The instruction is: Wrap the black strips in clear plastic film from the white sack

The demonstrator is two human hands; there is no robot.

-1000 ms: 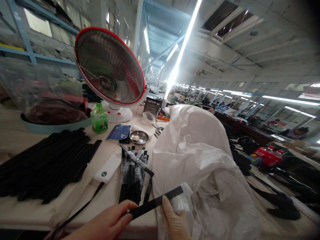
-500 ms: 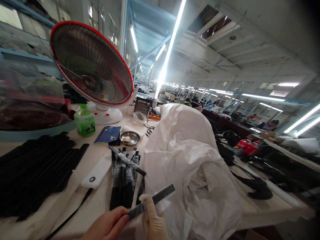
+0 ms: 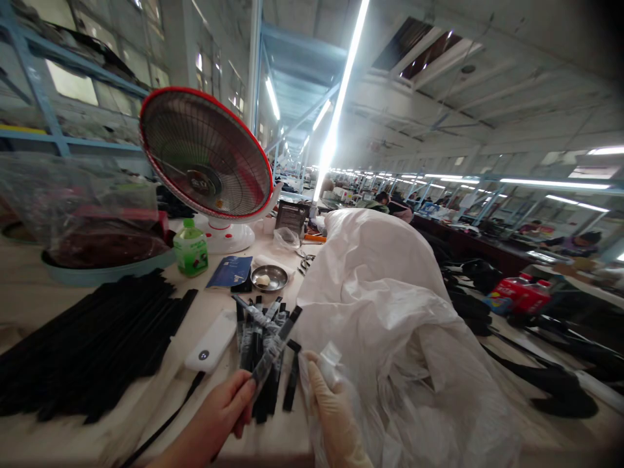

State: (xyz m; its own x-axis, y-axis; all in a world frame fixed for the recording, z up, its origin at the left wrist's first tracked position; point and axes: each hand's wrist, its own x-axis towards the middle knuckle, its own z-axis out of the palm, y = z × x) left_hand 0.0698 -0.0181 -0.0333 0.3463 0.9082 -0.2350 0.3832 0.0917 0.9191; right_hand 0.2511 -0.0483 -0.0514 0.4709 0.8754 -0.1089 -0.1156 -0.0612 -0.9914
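Left hand (image 3: 221,413), bare, pinched 1 black strip (image 3: 275,343) by its lower end, strip angled up and right above the pile of wrapped strips (image 3: 258,354) on the table (image 3: 214,292). Right hand (image 3: 331,416), gloved, fingers closed on a bit of clear film (image 3: 330,354) at the edge of the big white bag (image 3: 390,312). I judged the step as 1 wrapped strip being added to the pile. I noted the next move called for a low, level release alongside the others. Loose black strips (image 3: 92,344) lay well left; white power bank (image 3: 210,340) just beside the pile.
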